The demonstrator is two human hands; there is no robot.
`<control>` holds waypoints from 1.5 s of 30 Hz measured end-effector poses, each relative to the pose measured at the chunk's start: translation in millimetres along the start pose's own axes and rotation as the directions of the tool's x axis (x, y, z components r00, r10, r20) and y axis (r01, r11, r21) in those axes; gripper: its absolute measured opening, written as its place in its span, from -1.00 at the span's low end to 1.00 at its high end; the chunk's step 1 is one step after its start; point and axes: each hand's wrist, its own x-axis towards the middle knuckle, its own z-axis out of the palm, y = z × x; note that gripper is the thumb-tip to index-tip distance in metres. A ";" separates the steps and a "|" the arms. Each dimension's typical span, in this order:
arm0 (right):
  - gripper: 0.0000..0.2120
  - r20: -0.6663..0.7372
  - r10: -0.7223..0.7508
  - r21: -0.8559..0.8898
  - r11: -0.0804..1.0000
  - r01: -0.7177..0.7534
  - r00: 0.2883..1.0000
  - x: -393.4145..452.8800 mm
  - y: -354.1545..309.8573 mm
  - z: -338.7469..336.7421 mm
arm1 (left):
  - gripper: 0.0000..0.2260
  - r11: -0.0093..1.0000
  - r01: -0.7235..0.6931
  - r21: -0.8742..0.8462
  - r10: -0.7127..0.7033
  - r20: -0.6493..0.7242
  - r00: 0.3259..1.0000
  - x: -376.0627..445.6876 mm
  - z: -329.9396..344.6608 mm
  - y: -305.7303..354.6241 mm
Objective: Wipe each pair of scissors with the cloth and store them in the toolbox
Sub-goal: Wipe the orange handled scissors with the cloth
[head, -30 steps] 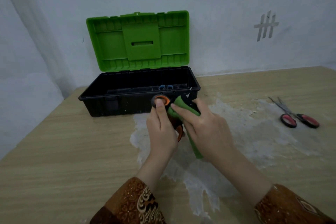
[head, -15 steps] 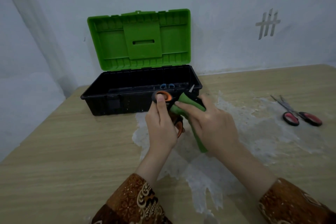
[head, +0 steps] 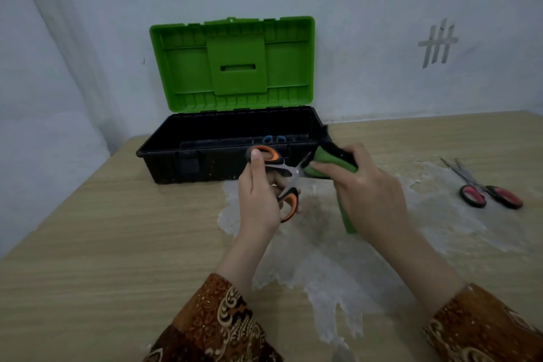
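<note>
In front of the toolbox [head: 188, 161], the left hand [head: 258, 200] grips orange-and-black scissors [head: 282, 176], blades apparently parted; the right hand [head: 367, 188] clutches the green cloth [head: 329, 163] around one blade.

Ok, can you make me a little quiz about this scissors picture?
1. True or false: the toolbox lid is closed.
2. Which hand holds the green cloth: A left, B right?
3. What colour are the handles of the scissors lying on the table?

Key:
1. False, the lid stands open.
2. B. The right hand grips the cloth; the left hand holds the orange-handled scissors.
3. Red.
</note>
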 end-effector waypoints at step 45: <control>-0.54 0.008 0.113 0.017 0.993 -0.113 0.994 -7.1 6.8 10.7 | -0.66 0.995 -0.070 -0.078 0.059 -0.129 0.990 1.3 -2.8 1.1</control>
